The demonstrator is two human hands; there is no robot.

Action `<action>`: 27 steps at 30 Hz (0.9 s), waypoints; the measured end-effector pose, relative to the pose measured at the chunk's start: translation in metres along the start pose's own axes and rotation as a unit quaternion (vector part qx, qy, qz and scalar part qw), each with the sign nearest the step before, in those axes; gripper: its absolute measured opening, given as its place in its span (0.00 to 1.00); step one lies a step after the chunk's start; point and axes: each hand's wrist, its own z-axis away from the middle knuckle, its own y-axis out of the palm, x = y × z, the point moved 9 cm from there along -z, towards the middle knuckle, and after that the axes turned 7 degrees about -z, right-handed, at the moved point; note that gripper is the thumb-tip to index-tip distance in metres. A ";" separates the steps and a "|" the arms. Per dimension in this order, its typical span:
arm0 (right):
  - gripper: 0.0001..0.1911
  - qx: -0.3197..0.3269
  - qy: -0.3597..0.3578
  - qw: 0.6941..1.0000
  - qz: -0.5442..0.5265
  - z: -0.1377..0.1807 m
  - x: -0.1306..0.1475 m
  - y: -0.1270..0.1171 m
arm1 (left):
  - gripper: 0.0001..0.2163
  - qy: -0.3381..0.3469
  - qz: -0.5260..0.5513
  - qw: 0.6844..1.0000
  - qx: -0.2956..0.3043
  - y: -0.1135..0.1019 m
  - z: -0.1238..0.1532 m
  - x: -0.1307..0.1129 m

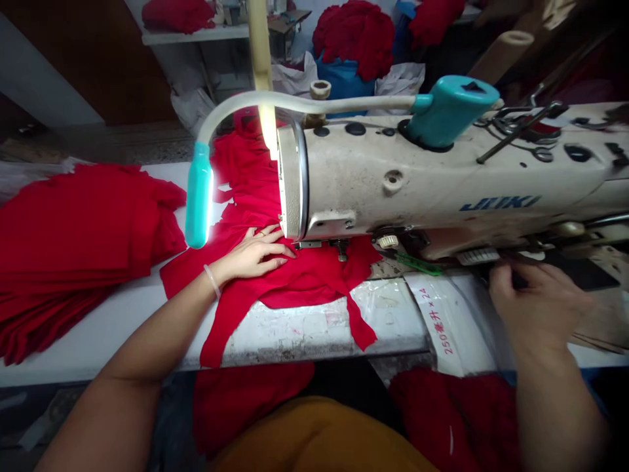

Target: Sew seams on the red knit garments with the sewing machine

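My left hand point(257, 254) lies with fingers spread on a red fabric piece point(304, 282), just left of the presser foot of a sewing machine point(373, 177). A ring and a translucent wrist band are on that hand and arm. Strips of the fabric hang toward the front edge of the table. Under the right part of the machine arm, my right hand point(535, 298) is curled, slightly blurred, beside a ridged dial point(477, 255). Its fingertips are partly hidden, and what they hold cannot be made out. Green-handled thread snips point(417, 263) lie on the machine bed.
A tall stack of red fabric pieces point(83, 229) stands on the left of the table. A lit teal lamp point(198, 196) hangs on a bent neck beside the machine head. More red cloth point(354, 36) is heaped behind, and some lies on my lap.
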 end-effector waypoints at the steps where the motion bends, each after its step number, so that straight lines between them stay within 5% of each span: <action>1: 0.04 0.011 0.012 1.000 0.001 -0.001 -0.002 0.003 | 0.14 0.004 0.001 1.000 0.002 0.000 0.001 -0.002; 7: 0.14 0.067 -0.048 0.997 -0.004 0.007 0.036 -0.013 | 0.15 0.031 -0.027 0.998 -0.038 -0.004 0.003 -0.013; 11: 0.08 -0.084 -0.146 0.985 -0.046 0.033 0.123 -0.051 | 0.16 0.036 -0.046 0.997 -0.054 -0.008 -0.001 -0.013; 12: 0.06 -0.069 -0.165 0.979 -0.098 0.041 0.150 -0.048 | 0.17 0.033 -0.043 0.997 -0.054 -0.009 -0.002 -0.011; 14: 0.12 0.069 -0.214 0.941 -0.253 0.058 0.213 -0.021 | 0.17 0.025 -0.031 0.998 -0.054 -0.010 -0.005 -0.005; 17: 0.24 0.255 -0.263 0.885 -0.287 0.082 0.286 0.029 | 0.17 0.006 -0.003 0.998 -0.056 -0.008 -0.007 0.003; 19: 0.28 0.326 -0.245 0.883 -0.234 0.082 0.299 0.061 | 0.17 -0.024 0.012 0.998 -0.059 -0.003 -0.003 0.001; 23: 0.27 0.380 -0.219 0.883 -0.169 0.056 0.280 0.101 | 0.21 -0.148 0.006 0.988 -0.048 0.012 0.018 -0.014; 27: 0.23 0.328 -0.222 0.902 -0.169 0.037 0.272 0.106 | 0.22 -0.075 -0.038 0.996 0.020 0.020 0.021 -0.052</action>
